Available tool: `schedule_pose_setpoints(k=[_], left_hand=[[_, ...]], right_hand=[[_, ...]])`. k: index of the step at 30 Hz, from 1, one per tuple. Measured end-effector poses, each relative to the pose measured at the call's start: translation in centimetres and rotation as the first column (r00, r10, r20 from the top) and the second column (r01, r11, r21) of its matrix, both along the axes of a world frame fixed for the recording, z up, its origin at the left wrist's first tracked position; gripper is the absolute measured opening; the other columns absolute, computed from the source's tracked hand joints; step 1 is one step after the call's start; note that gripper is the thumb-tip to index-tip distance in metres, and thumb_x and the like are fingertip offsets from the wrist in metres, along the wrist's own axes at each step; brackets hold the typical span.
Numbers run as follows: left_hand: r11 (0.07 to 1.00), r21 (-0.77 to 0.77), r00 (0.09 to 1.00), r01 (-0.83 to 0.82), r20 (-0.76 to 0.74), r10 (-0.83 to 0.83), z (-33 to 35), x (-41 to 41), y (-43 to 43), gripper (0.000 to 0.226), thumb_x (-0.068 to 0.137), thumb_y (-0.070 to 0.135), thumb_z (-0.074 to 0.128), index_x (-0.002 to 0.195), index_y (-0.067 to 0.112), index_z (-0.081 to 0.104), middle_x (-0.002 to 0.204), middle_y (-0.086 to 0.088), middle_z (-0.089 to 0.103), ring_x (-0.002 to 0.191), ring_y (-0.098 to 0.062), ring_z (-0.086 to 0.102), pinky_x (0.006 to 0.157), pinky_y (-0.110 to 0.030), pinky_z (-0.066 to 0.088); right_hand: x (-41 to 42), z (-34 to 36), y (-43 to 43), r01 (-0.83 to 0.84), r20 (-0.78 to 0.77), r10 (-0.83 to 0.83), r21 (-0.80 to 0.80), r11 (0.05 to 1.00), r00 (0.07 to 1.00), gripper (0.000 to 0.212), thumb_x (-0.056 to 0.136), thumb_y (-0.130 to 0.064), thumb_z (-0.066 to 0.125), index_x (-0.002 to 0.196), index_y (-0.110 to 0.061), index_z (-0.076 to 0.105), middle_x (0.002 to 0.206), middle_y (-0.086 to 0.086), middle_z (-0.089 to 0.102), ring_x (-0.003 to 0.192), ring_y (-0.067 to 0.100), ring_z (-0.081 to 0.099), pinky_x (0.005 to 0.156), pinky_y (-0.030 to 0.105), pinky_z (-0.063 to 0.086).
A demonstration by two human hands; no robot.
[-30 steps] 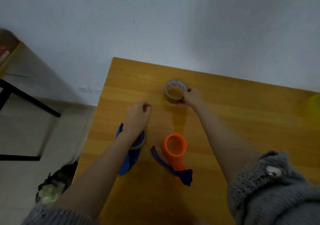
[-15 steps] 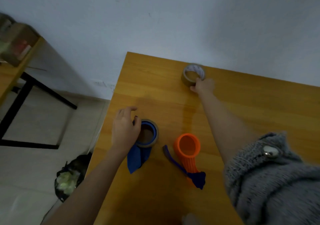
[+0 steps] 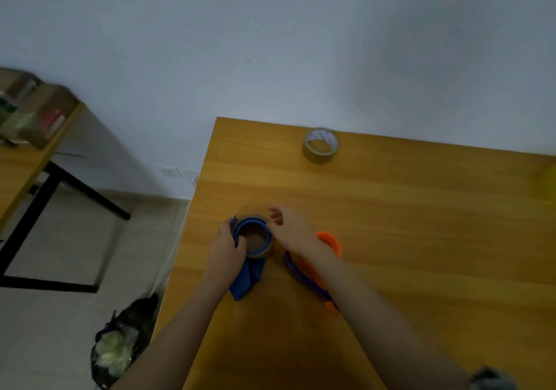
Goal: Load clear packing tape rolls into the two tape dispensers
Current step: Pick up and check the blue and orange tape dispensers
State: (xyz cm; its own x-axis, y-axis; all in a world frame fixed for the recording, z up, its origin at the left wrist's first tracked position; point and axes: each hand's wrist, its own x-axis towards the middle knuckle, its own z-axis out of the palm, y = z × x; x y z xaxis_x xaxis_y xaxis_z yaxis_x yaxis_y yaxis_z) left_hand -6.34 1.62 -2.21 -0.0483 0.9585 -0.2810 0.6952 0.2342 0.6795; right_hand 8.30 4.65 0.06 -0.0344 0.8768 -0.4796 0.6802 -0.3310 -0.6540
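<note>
A wooden table (image 3: 421,239) with a smooth yellow-brown grain fills the right of the view; its left edge runs beside a pale tiled floor (image 3: 60,239). 1 tape roll (image 3: 320,146) lies flat near the far edge, well apart from both hands; its core is white with small printed marks too blurred to read. The blue dispenser (image 3: 245,281) lies near the table's left edge, with a second brownish roll (image 3: 264,249) seated round its ring. The left hand (image 3: 225,251) grips the ring's left side, fingers curled over the blue plastic. The right hand (image 3: 288,230) hovers just beside the seated roll's right side, fingers loosely bent; whether it pinches the tape end cannot be told. That wrist and forearm cover much of the orange dispenser (image 3: 331,240); only its round hoop and part of a dark purple strip (image 3: 293,269) show. A blurred yellow object (image 3: 544,179) sits at the right border. To the left stands a side table (image 3: 18,173) on black metal legs, carrying cardboard boxes (image 3: 39,113) whose labels are illegible. A black bag (image 3: 120,347) with pale green contents lies on the floor; a wall socket (image 3: 177,173) sits low on the plain white wall.
</note>
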Motion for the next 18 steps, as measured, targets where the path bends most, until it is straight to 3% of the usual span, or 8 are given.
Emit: schedule_pose_setpoints(k=[4,7,10,14,18], left_hand=[[0.999,-0.024,0.999,0.033,0.019,-0.032,-0.2,-1.0,-0.4,0.043,0.096,0.015,0.042,0.138,0.012,0.035,0.092,-0.005,0.057,0.058,-0.014,0.051,0.044,-0.023,0.038],[0.997,-0.025,0.997,0.075,0.014,-0.075,-0.1,-1.4,-1.5,0.04,0.096,0.014,0.042,0.136,0.012,0.039,0.087,-0.001,0.056,0.057,-0.01,0.049,0.043,-0.018,0.034],[0.996,-0.03,0.996,0.085,0.025,-0.084,0.1,-1.6,-2.8,0.034,0.098,0.016,0.041,0.13,0.01,0.045,0.087,-0.005,0.059,0.059,-0.014,0.051,0.045,-0.019,0.035],[0.995,-0.04,0.996,0.093,0.016,-0.093,0.1,-1.7,-3.7,0.03,0.098,0.018,0.041,0.123,0.005,0.052,0.088,-0.008,0.061,0.062,-0.016,0.053,0.05,-0.028,0.042],[0.997,-0.007,0.996,0.081,0.029,-0.081,0.5,-1.9,-4.4,0.037,0.098,0.019,0.042,0.134,0.008,0.043,0.121,-0.01,0.062,0.094,-0.023,0.064,0.065,-0.027,0.051]], right_hand=[[-2.4,-0.4,-2.9,-0.074,0.088,0.069,0.063,0.995,0.994,0.051,0.092,-0.014,0.053,0.141,-0.01,0.038,0.139,0.011,0.048,0.126,0.025,0.047,0.104,0.033,0.042],[-2.5,-0.2,-4.1,-0.14,0.208,0.123,0.068,0.988,0.97,0.047,0.093,-0.013,0.051,0.139,-0.009,0.038,0.138,0.012,0.044,0.126,0.027,0.046,0.101,0.034,0.042],[-2.5,-0.2,-5.3,-0.27,0.334,0.238,0.05,0.962,0.912,0.037,0.094,-0.015,0.049,0.13,-0.009,0.044,0.132,0.011,0.048,0.117,0.028,0.052,0.091,0.036,0.048],[-2.7,-0.1,-6.4,-0.311,0.457,0.252,0.058,0.949,0.853,0.026,0.095,-0.02,0.046,0.119,-0.011,0.051,0.121,0.01,0.057,0.109,0.028,0.056,0.088,0.039,0.047],[-2.4,-0.2,-7.1,-0.346,0.606,0.208,0.119,0.931,0.768,0.026,0.097,-0.023,0.044,0.118,-0.012,0.054,0.121,0.008,0.06,0.119,0.028,0.048,0.095,0.044,0.04]])
